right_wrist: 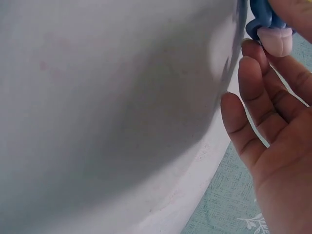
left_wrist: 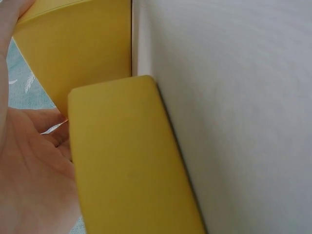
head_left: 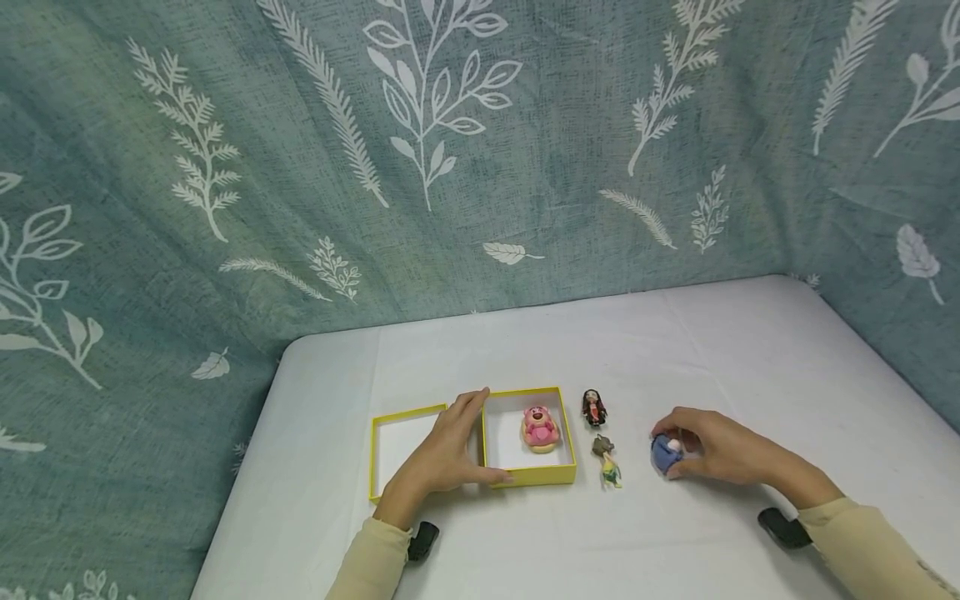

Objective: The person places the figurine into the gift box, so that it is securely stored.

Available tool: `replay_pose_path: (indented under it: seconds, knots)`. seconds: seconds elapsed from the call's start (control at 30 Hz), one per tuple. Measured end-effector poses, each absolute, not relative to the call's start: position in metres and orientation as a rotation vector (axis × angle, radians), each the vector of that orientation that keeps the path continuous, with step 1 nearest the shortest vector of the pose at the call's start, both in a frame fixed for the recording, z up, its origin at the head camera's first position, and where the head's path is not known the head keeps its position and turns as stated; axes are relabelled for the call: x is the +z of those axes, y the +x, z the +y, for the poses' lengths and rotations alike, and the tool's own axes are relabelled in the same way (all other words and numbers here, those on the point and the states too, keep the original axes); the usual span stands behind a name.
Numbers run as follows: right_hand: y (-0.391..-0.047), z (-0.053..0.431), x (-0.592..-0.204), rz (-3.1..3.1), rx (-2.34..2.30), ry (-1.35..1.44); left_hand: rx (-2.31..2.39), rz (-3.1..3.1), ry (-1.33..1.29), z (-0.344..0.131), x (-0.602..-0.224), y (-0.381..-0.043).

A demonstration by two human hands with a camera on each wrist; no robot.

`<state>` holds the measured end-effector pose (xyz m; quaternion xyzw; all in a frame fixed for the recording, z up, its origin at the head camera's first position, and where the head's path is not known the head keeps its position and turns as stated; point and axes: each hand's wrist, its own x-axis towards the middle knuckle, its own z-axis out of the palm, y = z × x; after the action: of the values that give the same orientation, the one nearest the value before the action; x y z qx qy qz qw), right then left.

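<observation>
With thumb at the near wall and fingers at the far corner, my left hand [head_left: 444, 457] grips the left side of a yellow-edged white box [head_left: 534, 476]. Inside the box sits a pink bear figurine [head_left: 540, 429]. To the right, my right hand [head_left: 723, 447] pinches a blue figurine [head_left: 663, 454] between thumb and fingertips, low over the table. The right wrist view shows the figurine's blue body [right_wrist: 263, 13] and a pale pink part, the rest cut off by the frame. Yellow cardboard [left_wrist: 80, 51] fills much of the left wrist view beside the palm.
A second shallow yellow-edged tray [head_left: 408, 413], like a lid, lies left of the box, partly behind my left hand. Right of the box lie a dark-haired figurine [head_left: 594, 408] and a figurine in yellow and green [head_left: 607, 462]. A leaf-patterned cloth [head_left: 480, 167] hangs behind the white table [head_left: 465, 354].
</observation>
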<state>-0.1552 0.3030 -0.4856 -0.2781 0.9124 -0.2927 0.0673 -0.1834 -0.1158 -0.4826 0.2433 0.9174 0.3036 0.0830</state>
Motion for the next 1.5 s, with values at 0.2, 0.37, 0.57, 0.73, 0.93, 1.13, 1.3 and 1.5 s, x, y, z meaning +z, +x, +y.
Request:
replay_pose_path:
  seconds: [0.2,0.37,0.57,0.73,0.93,1.13,1.3,1.5]
  knots:
    - [-0.156,0.304,-0.482,2.756,-0.873,-0.77,0.903,2.743,0.73,-0.116,-0.483,-0.184]
    - [-0.157,0.304,-0.479,2.761,-0.873,-0.786,0.913,2.746,0.732,-0.117,-0.485,-0.184]
    - [-0.16,0.302,-0.473,2.744,-0.86,-0.747,0.918,2.744,0.728,-0.117,-0.485,-0.183]
    - [-0.161,0.301,-0.469,2.745,-0.851,-0.718,0.917,2.744,0.731,-0.117,-0.484,-0.183]
    - [-0.162,0.3,-0.468,2.744,-0.887,-0.754,0.912,2.742,0.723,-0.117,-0.484,-0.183]
    - [-0.164,0.3,-0.467,2.749,-0.849,-0.717,0.913,2.739,0.729,-0.116,-0.484,-0.184]
    - [-0.165,0.3,-0.463,2.749,-0.842,-0.704,0.91,2.74,0.732,-0.116,-0.484,-0.184]
    - [-0.165,0.297,-0.458,2.743,-0.89,-0.733,0.91,2.737,0.73,-0.116,-0.484,-0.184]
